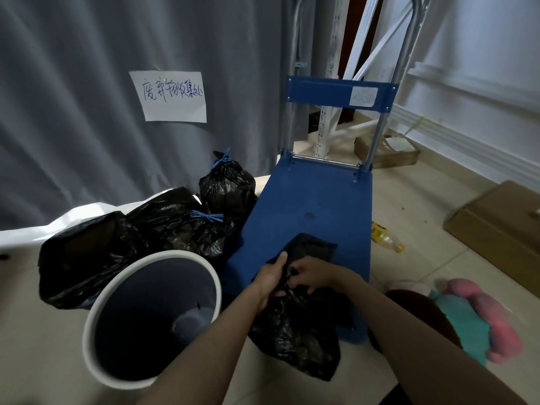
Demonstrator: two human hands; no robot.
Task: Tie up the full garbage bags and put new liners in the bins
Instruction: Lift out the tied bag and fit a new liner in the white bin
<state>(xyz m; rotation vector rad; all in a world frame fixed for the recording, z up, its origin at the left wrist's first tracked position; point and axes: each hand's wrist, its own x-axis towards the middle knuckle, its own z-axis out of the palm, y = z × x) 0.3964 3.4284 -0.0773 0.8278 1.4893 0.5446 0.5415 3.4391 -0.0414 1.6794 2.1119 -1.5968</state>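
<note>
Black trash liner [298, 325], crinkly and shiny, held up in both hands over the near end of the blue cart [315, 206], bottom part hanging down past the cart's edge toward the floor. Left hand [270, 277] gripping the top of the liner, thumb stretched up along the plastic, other fingers wrapped round it. Right hand [311, 276] just beside the left one, fingers curled in and pinching the same bunched-up top. Hands almost touching, both right at the liner's upper edge.

Just left of the hands, a round bin [152, 317] with a white rim and dark inside, tipped toward the camera, no liner in it, something small and pale at the bottom.

Behind the bin, three full black garbage bags on the floor: the far one [228, 191] upright and tied with a blue string, the middle one [181, 223] tied with a blue string too, the near one [87, 255] big and lumpy, tie not in sight.

Behind the bags, a grey curtain [87, 97] with a white paper sign [171, 96] and handwriting on it.

On the right, a yellow plastic bottle [387, 239] lying on the tiled floor just beside the cart, a brown cardboard box [496, 229] farther off, and pink and teal soft stuff [482, 317] near the right arm
</note>
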